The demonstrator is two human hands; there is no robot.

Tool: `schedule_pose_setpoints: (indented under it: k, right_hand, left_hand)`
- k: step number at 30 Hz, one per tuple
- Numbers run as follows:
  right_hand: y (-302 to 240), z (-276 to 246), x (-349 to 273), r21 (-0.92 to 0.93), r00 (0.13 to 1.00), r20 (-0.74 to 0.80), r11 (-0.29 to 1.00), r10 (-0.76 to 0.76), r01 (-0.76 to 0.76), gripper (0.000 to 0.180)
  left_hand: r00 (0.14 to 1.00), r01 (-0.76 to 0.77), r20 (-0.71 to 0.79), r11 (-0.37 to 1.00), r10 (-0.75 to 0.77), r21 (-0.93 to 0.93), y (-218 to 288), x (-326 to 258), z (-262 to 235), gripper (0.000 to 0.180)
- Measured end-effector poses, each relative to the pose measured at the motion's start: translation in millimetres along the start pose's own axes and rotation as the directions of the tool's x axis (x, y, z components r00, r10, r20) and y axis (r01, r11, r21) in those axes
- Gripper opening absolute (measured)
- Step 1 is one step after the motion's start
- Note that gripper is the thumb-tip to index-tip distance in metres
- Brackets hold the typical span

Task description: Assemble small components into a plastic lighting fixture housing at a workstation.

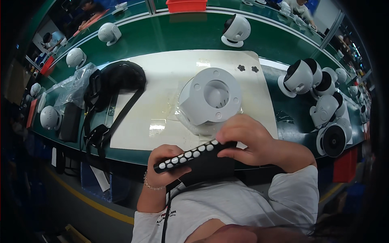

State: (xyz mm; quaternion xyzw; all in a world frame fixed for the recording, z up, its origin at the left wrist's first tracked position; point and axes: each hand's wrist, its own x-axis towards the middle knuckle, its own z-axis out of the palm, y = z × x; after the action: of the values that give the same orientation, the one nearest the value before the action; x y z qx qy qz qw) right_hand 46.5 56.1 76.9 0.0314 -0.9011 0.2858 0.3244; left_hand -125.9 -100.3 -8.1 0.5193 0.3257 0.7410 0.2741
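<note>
A black strip studded with rows of white round pads is held tilted above the table's near edge, its right end higher. My left hand is closed round the strip's left end. At the other end, my right hand pinches with thumb and fingers; whether a single pad is between the fingertips cannot be made out. Just beyond my hands, a white rounded housing rests on clear plastic, its ring-shaped base with a round opening facing up. Several small round marks sit around that ring.
A cream mat lies on the green table, with two dark flower-shaped pieces at its far right. A black strapped bag and clear plastic bag are at left. Several white fan-like units crowd the right. A red bin stands far back.
</note>
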Motion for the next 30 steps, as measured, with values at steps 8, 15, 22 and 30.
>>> schedule_pose_setpoints:
  k: [8, 15, 22, 30]
  right_hand:
    - [-7.9, -5.5, -6.6, 0.360, 0.893, 0.087, 0.821, 0.442, -0.442, 0.029]
    - [-8.7, -24.0, 0.1, 0.494, 0.749, 0.274, 0.580, 0.603, -0.648, 0.014]
    - [-10.1, -21.6, 6.7, -0.173, 1.000, -0.005, 0.985, 0.017, -0.018, 0.022]
    - [-8.5, -13.4, 0.6, -0.127, 0.996, 0.077, 0.990, -0.045, 0.054, 0.035]
  left_hand:
    - [0.973, 0.204, -0.160, 0.942, -0.166, 0.266, 11.0, 7.5, 7.0, 0.015]
    - [0.973, 0.173, -0.204, 0.928, -0.110, 0.328, 11.9, 6.4, 8.7, 0.014]
    - [0.983, 0.111, -0.176, 0.931, -0.051, 0.347, 7.5, 8.9, 9.8, 0.014]
    - [0.984, 0.169, -0.120, 0.879, -0.128, 0.446, 10.6, 11.0, 11.6, 0.015]
